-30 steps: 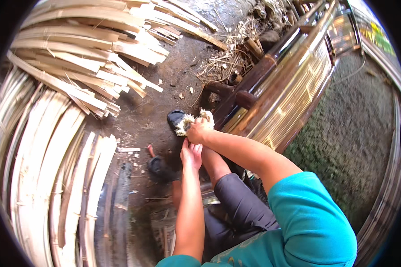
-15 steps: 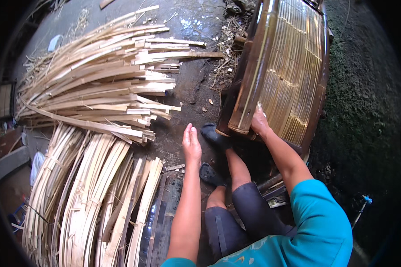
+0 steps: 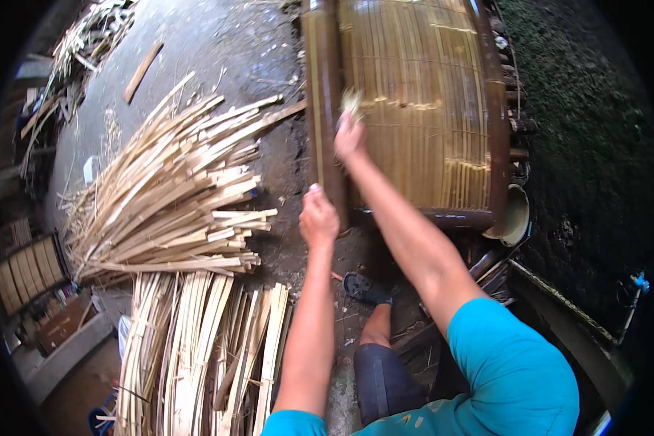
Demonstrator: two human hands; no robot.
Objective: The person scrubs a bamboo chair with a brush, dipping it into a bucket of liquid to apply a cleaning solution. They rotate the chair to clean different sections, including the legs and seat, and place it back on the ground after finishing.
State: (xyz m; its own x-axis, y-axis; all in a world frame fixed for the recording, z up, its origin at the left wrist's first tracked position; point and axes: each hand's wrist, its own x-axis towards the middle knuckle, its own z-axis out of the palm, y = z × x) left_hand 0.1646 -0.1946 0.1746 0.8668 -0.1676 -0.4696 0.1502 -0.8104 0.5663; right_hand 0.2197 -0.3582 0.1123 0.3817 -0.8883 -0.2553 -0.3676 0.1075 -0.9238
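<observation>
My right hand (image 3: 350, 136) is closed round a pale, bristly brush (image 3: 352, 102), its tip fanned out and its handle hidden in my fingers. It works over the left side of a bamboo slat bench (image 3: 414, 152), next to the thick dark bamboo pole (image 3: 323, 94) along that edge. The slats look wet and shiny brown, with pale joint lines running across them. My left hand (image 3: 318, 216) is curled up beside the near end of the pole, with nothing visible in it. Whether it touches the pole I cannot tell.
Split bamboo strips (image 3: 174, 196) lie in a large heap at left, with tied upright bundles (image 3: 196, 349) nearer me. A pale bowl-like thing (image 3: 516, 214) sits by the bench's near right corner. A pipe with a blue tap (image 3: 639, 283) stands at right, before a mossy wall (image 3: 581, 109).
My right hand has moved from the bench's near left end farther up along the pole, the brush now showing. My left hand has curled its fingers. The view has shifted right, and I stand closer.
</observation>
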